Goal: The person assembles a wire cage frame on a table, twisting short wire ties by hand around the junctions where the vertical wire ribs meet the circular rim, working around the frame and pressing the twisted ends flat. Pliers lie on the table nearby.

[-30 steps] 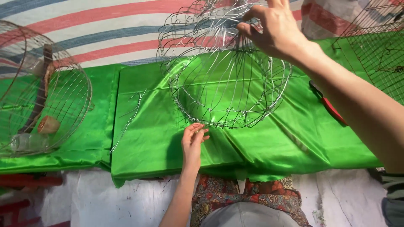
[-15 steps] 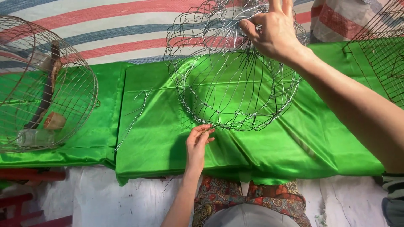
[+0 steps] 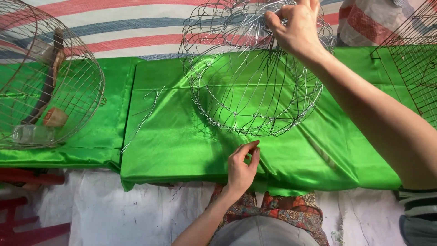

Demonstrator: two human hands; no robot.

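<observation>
My right hand (image 3: 298, 29) reaches in from the right and grips the upper wires of a round, domed wire cage frame (image 3: 246, 91). The frame is tilted up on its rim on the green satin cloth (image 3: 173, 141). My left hand (image 3: 242, 166) comes up from below. It rests at the cloth's near edge just below the frame, thumb and fingers pinched on a fold of the cloth. A few loose thin wires (image 3: 145, 111) lie on the cloth left of the frame.
A finished round wire cage (image 3: 77, 82) lies on its side at the left, with a dark perch, a small brown cup and a clear bottle inside. A rusty wire-mesh cage (image 3: 412, 73) stands at the right. A striped sheet (image 3: 127, 27) lies behind, white covering (image 3: 114, 214) below.
My left hand has slid a little to the right along the cloth's near edge. My right hand keeps its grip on the frame, which has tipped slightly.
</observation>
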